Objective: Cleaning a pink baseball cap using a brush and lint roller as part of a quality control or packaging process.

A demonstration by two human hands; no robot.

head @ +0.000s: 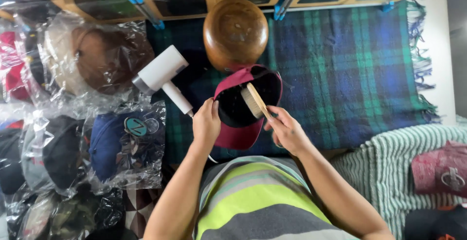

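I have the maroon baseball cap (242, 123) turned inside out toward me, its dark lining facing up, resting on the plaid blanket (350, 70) just near of the wooden hat block (235, 32). My left hand (206, 123) is closed on the cap's left rim, fingers wrapped over the edge, thumb side toward the lining, and it serves as the anchor. My right hand (287, 130) is clenched around the handle of the wooden brush (255, 100), whose bristle head sits inside the crown against the dark lining. Assessment: the work in hand is brushing the interior of the crown. To do it well I judge that the left grip should keep the fabric taut so the bristles sweep rather than drag the cloth into folds, and that strokes should run one way, from the far crown toward the near rim, with light pressure. The brush is angled across the opening; I would keep the bristles flat to the lining, since a tilted head would scrape with the wooden edge. Surroundings: a white hair dryer (163, 77) lies on the blanket just left of the cap, its cord trailing near my left wrist, close enough to snag a stroke. Bagged caps (92, 123) in clear plastic are stacked at the left, well apart from the work. A striped cloth (389, 167) with a reddish cap (440, 169) on it lies at the near right.
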